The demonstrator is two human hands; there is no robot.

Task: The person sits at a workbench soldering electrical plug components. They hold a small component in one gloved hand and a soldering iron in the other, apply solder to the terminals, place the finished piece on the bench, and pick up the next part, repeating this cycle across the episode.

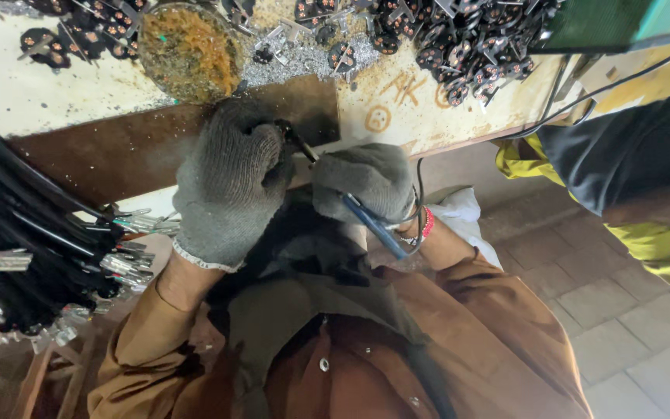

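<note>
Right hand (pixel 367 182) grips blue-handled soldering iron (pixel 366 217); left hand (pixel 230 182) closed at tip.

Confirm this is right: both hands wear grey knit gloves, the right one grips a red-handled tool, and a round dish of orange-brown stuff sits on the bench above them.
One detail is off. In the head view the tool in the right hand has a blue handle, not red. The rest holds: both hands, the left hand too, wear grey knit gloves, and the round dish sits on the bench above them.

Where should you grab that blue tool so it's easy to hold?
Probably by the blue handle, coming from the right, as the gloved right hand does. The handle is long and slim and slants back towards the person, while the dark tip points at the left hand.
</note>
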